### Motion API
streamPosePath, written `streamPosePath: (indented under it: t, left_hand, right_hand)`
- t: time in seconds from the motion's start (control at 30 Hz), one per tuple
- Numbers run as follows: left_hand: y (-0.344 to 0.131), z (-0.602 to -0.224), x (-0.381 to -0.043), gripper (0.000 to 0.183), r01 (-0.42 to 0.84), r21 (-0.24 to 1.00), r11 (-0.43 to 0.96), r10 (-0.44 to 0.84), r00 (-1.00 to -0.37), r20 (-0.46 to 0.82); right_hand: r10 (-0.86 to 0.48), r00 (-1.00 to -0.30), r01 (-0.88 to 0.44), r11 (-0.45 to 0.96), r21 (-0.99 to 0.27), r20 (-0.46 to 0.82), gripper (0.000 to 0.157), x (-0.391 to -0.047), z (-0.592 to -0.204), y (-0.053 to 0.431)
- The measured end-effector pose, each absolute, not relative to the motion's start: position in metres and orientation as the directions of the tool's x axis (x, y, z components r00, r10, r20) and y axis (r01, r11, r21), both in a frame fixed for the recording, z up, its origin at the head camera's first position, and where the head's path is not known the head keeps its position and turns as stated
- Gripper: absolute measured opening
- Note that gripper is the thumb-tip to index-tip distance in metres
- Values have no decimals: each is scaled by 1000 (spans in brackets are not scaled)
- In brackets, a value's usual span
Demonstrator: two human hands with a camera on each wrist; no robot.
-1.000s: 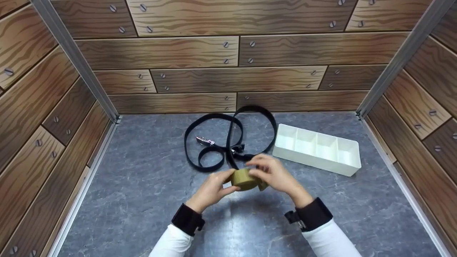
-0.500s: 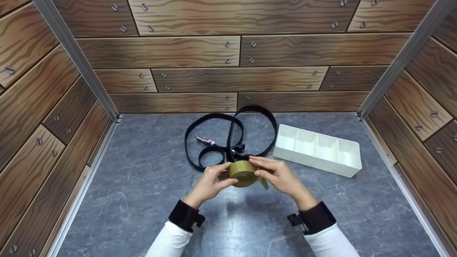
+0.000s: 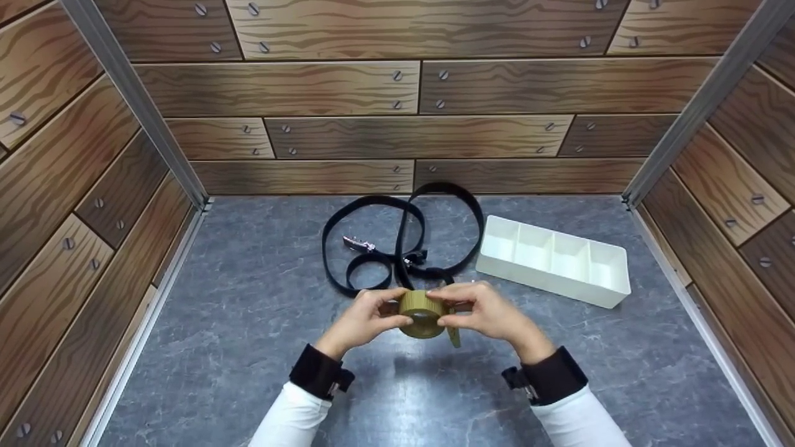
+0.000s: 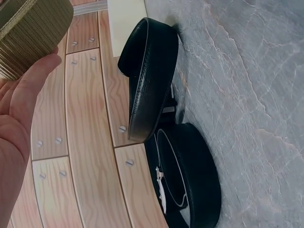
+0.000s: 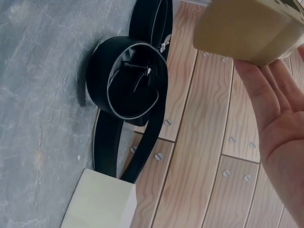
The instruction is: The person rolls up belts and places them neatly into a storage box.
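Note:
A rolled khaki belt of ribbed webbing is held up between both hands, with a loose end hanging at its right side. My left hand pinches the roll from the left, thumb in front and fingers behind. From the right, my right hand grips it the same way. Ribbed edges of the khaki belt show in the left wrist view. In the right wrist view its smooth tan end faces the camera above the fingers.
Two black belts, the left one and the right one, lie loosely looped behind the hands. A silver buckle shows inside the left loop. The white divided tray stands right of them. Wood-patterned walls enclose the grey floor.
The right hand's fingers have shifted along the roll to a firmer hold. The roll went slightly up and away, then came back down toward the person, and its loose end now hangs straighter.

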State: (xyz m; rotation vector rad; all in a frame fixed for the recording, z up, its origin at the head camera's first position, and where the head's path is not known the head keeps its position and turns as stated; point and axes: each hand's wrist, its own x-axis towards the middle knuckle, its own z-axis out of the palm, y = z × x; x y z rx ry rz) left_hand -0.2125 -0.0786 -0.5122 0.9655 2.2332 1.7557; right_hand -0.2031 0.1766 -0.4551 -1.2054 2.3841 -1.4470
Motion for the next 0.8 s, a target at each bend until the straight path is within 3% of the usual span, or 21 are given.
streamPosePath:
  t: [0.23,0.8]
  left_hand:
    - [-80,-515,-214,39,433,896,102,581,-757,300]
    - [-70,-527,-212,36,454,875,169,574,-767,288]
  right_hand:
    - [-677,-694,-548,276,-789,246,46,-203,-469,172]
    - [-640,-687,-649,326,-688,344,48,-210,-510,181]
